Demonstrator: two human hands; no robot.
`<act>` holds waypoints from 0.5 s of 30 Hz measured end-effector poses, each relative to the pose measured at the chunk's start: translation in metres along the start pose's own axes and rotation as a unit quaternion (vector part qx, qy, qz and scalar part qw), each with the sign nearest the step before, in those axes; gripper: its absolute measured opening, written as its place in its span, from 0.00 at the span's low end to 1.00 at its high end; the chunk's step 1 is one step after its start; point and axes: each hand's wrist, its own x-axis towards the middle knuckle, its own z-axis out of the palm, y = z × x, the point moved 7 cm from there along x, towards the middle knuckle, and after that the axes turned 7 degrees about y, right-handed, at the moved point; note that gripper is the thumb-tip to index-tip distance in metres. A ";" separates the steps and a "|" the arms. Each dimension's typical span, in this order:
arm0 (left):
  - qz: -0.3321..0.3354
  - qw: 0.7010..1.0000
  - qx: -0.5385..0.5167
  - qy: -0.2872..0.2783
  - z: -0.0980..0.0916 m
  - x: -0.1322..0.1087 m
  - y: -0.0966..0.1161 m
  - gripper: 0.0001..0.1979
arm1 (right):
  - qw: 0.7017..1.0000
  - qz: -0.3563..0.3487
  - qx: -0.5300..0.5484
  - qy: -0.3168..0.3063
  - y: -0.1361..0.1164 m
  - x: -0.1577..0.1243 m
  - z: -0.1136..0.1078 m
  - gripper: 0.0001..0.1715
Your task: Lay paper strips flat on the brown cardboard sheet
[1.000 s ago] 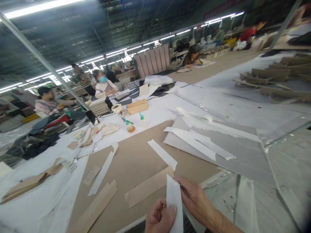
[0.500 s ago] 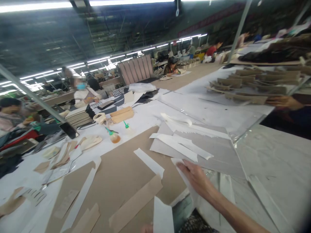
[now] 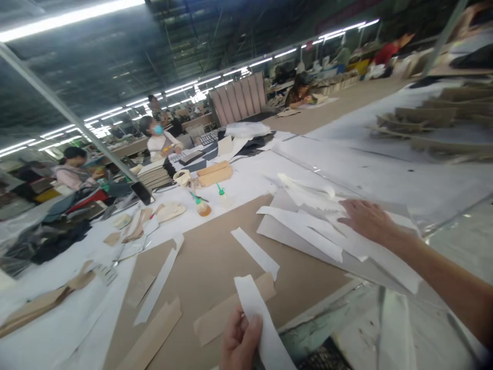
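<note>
My left hand (image 3: 242,336) pinches a long white strip (image 3: 256,308) between thumb and fingers at the near edge of the table. The strip's far end overlaps a tan strip (image 3: 211,324) lying on the brown board (image 3: 204,262). Farther right, my right hand (image 3: 367,218) reaches over a loose pile of white strips (image 3: 300,231), with its fingers stretched out and resting on them. Under the pile lies a grey-white sheet (image 3: 271,226). A single white strip (image 3: 256,252) lies apart on the board, left of the pile.
Two green-tipped bottles, one with amber liquid (image 3: 203,207), stand beyond the board. Tan pieces (image 3: 215,174), a phone (image 3: 142,192) and stacked panels (image 3: 156,176) lie behind. Curved brown pieces (image 3: 423,118) are at right. A masked person (image 3: 164,144) sits across the table.
My right hand has moved away from me onto the pile, and the strip it held has left its fingers. My left hand has come up into view with its white strip. The view has turned left.
</note>
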 end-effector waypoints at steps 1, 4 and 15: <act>0.010 1.000 0.007 -0.003 0.001 0.002 0.002 0.27 | 1.000 -0.015 0.001 0.006 -0.012 -0.005 0.005 0.19; 0.042 0.998 0.034 -0.005 0.000 0.004 0.008 0.24 | 0.997 -0.042 0.052 -0.041 -0.066 -0.042 0.024 0.27; 0.063 0.969 0.225 -0.078 -0.018 -0.014 0.010 0.20 | 0.760 0.136 0.519 -0.367 -0.207 -0.181 0.122 0.29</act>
